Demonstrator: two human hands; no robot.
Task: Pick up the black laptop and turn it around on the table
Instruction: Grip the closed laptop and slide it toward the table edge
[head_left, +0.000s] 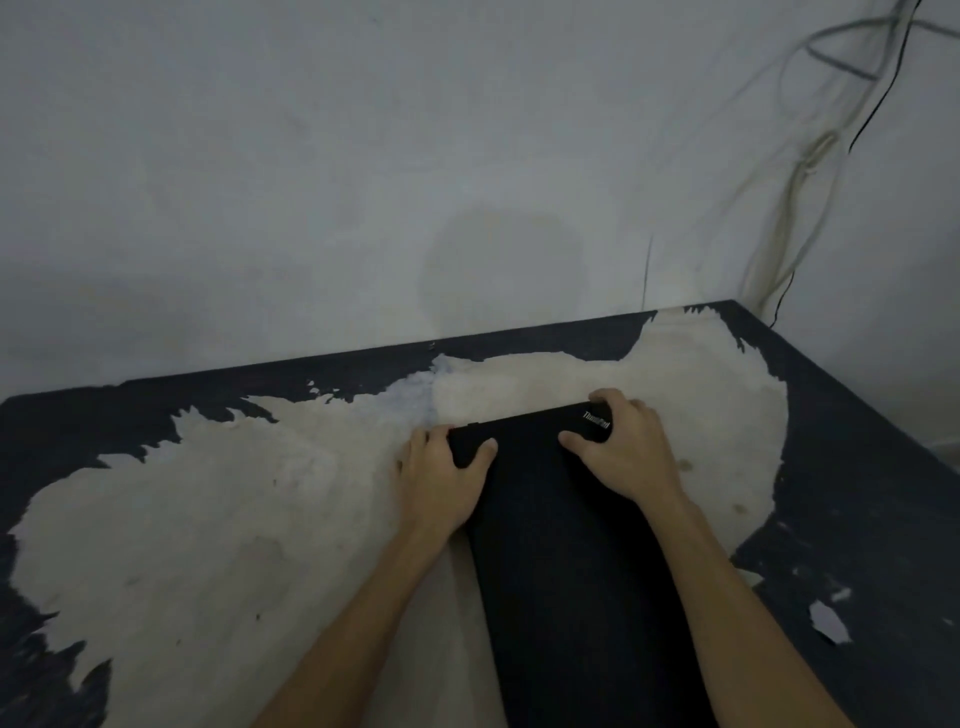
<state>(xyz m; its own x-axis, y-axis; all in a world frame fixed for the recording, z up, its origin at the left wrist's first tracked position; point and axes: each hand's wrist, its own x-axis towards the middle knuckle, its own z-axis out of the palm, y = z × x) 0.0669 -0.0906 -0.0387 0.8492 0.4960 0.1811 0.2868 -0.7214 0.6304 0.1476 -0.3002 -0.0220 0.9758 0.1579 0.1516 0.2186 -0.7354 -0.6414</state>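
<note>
Black and closed, the laptop (566, 545) lies lengthwise on the bench (208, 519), its far short edge pointing toward the wall (363, 156). The left hand (441, 483) clamps the far left corner, thumb on the lid, fingers curled over the edge. The right hand (623, 447) holds the far right corner beside the logo in the same manner. Each grip is closed on the laptop. Whether the laptop is lifted clear of the bench cannot be determined. Judged status: grasp established; completion of the turn and set-down remain.

Both hands (535, 470) on closed black laptop's (566, 545) far corners, worn table (208, 519).
</note>
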